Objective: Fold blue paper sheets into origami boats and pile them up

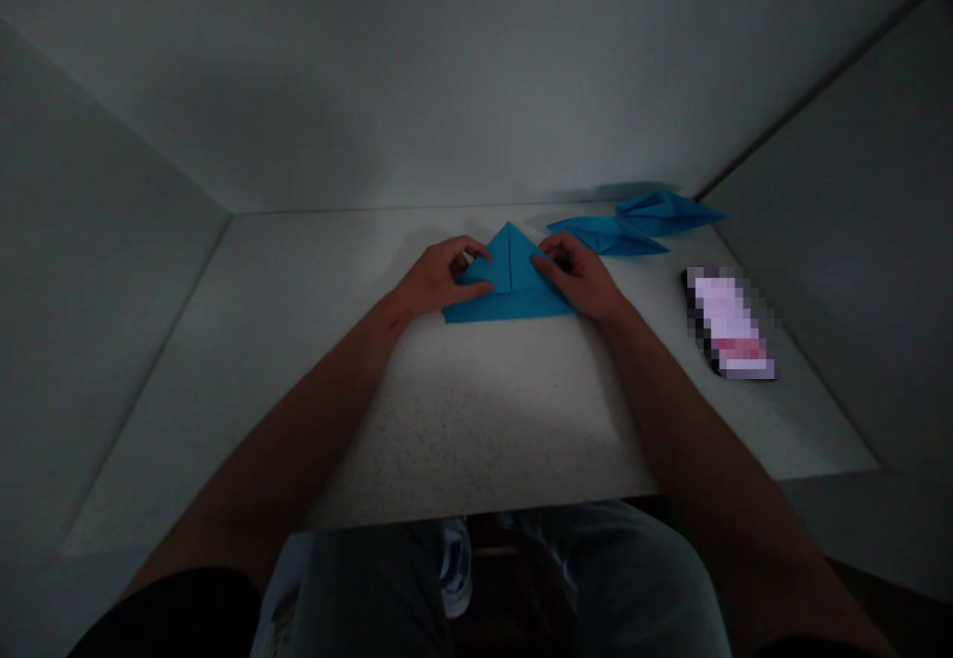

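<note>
A folded sheet of blue origami paper (513,303) lies on the white table, peaked at the top with a flat strip along its lower edge. A centre crease runs down from the peak. At its left slope is my left hand (439,276), thumb resting on the paper and fingers curled at the edge. My right hand (585,276) grips the right slope, its thumb on top and its fingers bent around the edge. Beyond my right hand are two folded blue paper boats (611,233), (668,209), partly overlapping.
A phone (730,326) with a lit, blurred screen lies on the right of the white table (476,420). Pale walls (447,72) enclose the table at the back and both sides. My legs are below the front edge.
</note>
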Demonstrator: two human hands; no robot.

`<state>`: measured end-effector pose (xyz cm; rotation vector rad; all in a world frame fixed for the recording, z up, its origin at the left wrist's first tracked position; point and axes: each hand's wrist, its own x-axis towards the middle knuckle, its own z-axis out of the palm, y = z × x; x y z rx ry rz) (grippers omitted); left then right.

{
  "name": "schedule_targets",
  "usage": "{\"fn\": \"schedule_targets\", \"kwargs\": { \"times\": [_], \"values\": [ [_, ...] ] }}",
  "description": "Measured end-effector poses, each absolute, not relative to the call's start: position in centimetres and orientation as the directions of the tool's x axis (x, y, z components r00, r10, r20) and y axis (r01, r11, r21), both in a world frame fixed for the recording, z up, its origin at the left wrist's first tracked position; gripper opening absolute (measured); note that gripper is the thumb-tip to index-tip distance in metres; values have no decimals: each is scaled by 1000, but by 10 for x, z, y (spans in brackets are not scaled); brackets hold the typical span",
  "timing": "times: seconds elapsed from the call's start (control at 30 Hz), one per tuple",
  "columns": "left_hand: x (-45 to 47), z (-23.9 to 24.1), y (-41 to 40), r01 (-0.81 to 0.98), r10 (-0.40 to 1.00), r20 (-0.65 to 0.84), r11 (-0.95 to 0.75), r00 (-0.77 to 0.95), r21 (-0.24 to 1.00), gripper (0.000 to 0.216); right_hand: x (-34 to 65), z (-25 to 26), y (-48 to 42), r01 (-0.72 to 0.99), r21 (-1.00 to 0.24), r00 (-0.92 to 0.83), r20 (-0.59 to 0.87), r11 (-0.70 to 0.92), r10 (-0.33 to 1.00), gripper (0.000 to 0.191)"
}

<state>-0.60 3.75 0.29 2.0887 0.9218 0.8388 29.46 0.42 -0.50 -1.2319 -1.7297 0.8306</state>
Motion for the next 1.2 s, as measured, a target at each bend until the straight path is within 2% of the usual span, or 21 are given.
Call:
{"fn": "schedule_targets", "kwargs": {
  "times": [0.2,0.37,0.57,0.77,0.9,1.07,1.2],
  "values": [
    [-10,-6,42,350,764,297,-556,573,754,92,297,-5,3,364,-873,-162,283,323,945,55],
    [-13,-12,48,343,696,345,-648,630,680,106,301,-5,5,526,-782,-164,292,334,942,47],
    [-14,-13,50,373,690,330,-660,644,652,95,307,-7,5,510,-801,-126,291,313,948,61],
    [-13,-7,50,384,698,350,-665,624,641,64,309,-7,7,543,-748,-165,351,382,922,51],
    [-12,-3,48,404,735,360,-638,574,656,52,307,-6,7,569,-706,-249,341,422,906,55],
    [-13,-1,48,407,746,362,-627,559,664,50,307,-7,6,626,-640,-336,295,446,895,74],
    [-14,-2,49,393,739,381,-638,556,662,53,306,-7,6,680,-555,-386,284,479,878,71]
  ]
}}
